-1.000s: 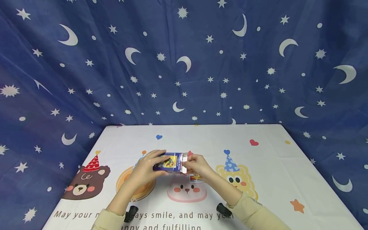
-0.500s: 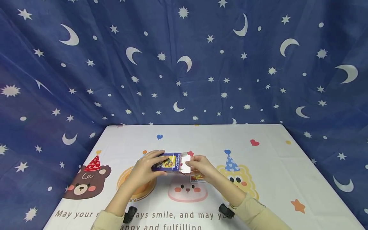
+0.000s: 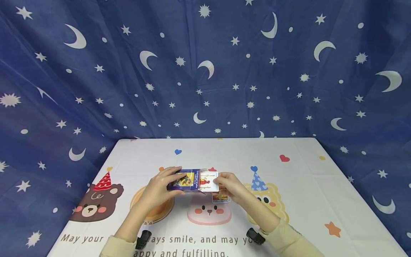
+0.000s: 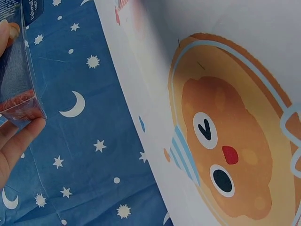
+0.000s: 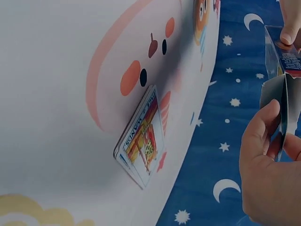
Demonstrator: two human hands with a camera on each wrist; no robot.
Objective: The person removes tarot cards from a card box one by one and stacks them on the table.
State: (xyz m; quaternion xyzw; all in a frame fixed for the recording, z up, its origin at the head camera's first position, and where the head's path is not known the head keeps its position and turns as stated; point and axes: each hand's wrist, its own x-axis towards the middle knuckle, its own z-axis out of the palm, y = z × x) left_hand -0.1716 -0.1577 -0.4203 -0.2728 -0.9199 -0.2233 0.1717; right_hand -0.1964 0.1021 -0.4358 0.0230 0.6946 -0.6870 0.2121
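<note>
In the head view my left hand [image 3: 161, 186] grips a blue tarot card box [image 3: 196, 176] from its left end, above the table. Clear plastic shows along the box's side in the left wrist view. My right hand [image 3: 233, 187] pinches the outer edge of a white-bordered tarot card [image 3: 205, 182] with a red figure, partly out of the box's right end. Whether more cards lie beneath it is hard to tell. Below the right hand, a small stack of tarot cards [image 5: 143, 139] lies face up on the table, its top card reading "of Wands".
The table wears a white cloth [image 3: 298, 200] printed with cartoon faces and lettering. A dark blue curtain [image 3: 224, 107] with moons and stars hangs behind it and along both sides. Black straps [image 3: 255, 236] sit near both wrists.
My right hand has moved slightly right, drawing the card out of the box's end, so its printed face now shows. The left hand and box have shifted slightly left.
</note>
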